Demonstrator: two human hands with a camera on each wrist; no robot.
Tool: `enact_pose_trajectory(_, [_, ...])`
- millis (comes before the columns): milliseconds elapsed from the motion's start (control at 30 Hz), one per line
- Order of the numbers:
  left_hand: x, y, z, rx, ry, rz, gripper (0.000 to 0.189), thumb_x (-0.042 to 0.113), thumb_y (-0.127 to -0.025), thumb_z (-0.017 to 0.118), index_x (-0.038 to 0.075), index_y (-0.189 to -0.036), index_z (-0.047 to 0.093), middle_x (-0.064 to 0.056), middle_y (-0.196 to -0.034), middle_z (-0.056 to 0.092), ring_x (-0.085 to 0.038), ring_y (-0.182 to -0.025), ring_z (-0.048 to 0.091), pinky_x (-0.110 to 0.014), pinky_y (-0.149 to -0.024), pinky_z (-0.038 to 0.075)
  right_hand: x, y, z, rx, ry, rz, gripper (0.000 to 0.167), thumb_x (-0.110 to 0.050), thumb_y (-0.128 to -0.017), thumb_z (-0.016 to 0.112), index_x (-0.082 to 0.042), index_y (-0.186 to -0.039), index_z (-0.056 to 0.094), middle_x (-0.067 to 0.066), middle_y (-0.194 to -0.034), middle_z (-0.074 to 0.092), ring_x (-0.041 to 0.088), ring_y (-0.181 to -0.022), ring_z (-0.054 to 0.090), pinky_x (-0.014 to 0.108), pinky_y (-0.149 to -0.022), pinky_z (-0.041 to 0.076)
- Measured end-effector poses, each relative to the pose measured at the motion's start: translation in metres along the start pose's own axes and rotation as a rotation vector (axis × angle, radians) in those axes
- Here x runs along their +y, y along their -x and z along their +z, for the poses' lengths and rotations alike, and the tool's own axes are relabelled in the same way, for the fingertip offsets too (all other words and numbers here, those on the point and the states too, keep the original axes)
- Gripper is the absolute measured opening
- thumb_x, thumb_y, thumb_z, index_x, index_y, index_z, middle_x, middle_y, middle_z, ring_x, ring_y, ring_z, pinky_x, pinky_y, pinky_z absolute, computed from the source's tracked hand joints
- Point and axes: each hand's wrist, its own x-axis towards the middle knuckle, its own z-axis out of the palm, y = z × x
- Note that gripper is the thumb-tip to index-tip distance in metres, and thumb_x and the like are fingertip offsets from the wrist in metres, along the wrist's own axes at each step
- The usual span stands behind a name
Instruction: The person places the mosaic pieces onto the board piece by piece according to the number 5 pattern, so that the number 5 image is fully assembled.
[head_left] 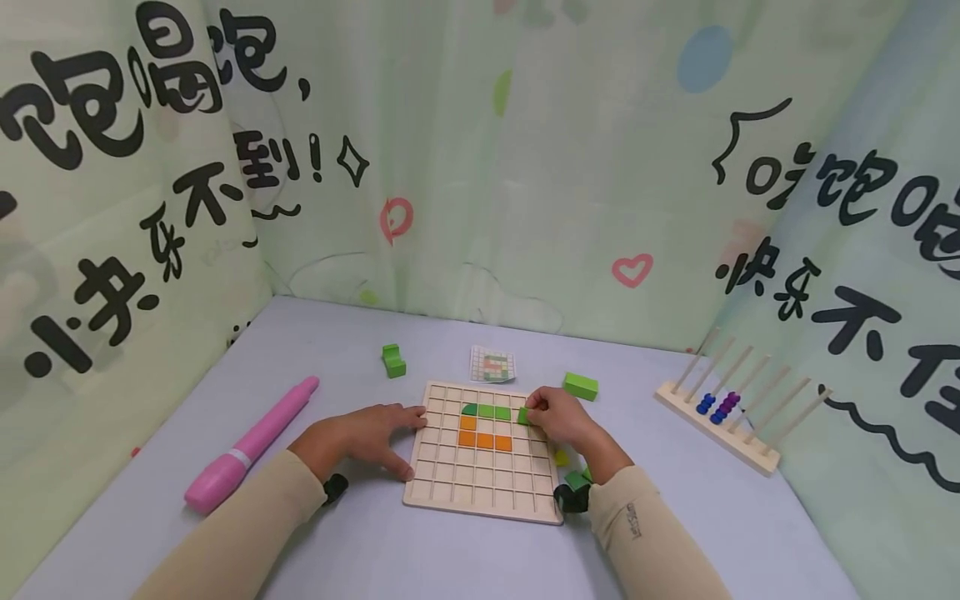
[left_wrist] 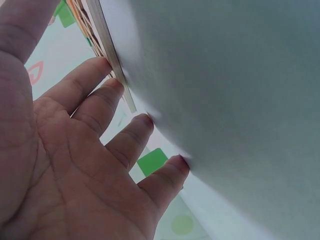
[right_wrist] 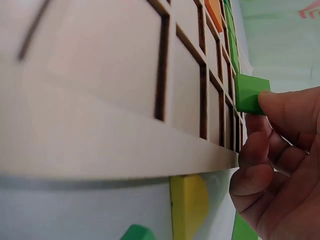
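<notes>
A wooden grid board (head_left: 480,511) lies on the table with a row of green blocks (head_left: 486,411) and several orange blocks (head_left: 485,440) set in its cells. My left hand (head_left: 367,435) rests along the board's left edge, fingers spread and fairly straight; in the left wrist view the fingertips (left_wrist: 116,84) meet the board's side. Between thumb and fingers, my right hand (head_left: 564,418) pinches a green square block (right_wrist: 248,94). That block is at the right end of the green row, tilted over the grid in the right wrist view.
Behind the board lie a patterned card (head_left: 492,365) and green blocks (head_left: 393,361) (head_left: 581,386). A yellow block (right_wrist: 187,205) sits beside the board's right edge. A pink pen-shaped object (head_left: 251,446) is at left, a wooden peg rack with beads (head_left: 716,425) at right.
</notes>
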Motion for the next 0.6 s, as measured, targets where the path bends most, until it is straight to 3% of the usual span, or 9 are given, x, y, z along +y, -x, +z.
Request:
enact_pose_trajectory(300, [0.000,-0.002,0.001,0.001,0.002,0.001,0.089,0.043,-0.077,0.092,0.025,-0.154,0.051,0.004,-0.167,0.037,-0.027,-0.154,0.034,-0.051,-0.124,0.033,-0.001,-0.011,0.000,-0.026,0.017,-0.025,0.008,-0.007,-0.102,0.061,-0.003,-0.107,0.066,0.009,-0.096,0.063,0.021,-0.081,0.054,0.033,-0.069,0.047])
enact_pose_trajectory(600, [0.000,-0.003,0.001,0.001,-0.012,-0.010,0.090,0.043,-0.077,0.092,0.025,-0.155,0.051,0.005,-0.168,0.036,-0.027,-0.155,0.032,-0.050,-0.125,0.032,-0.003,-0.020,0.009,0.015,0.205,-0.062,0.005,-0.009,-0.100,0.066,-0.007,-0.099,0.070,0.006,-0.091,0.066,0.020,-0.078,0.056,0.035,-0.071,0.051])
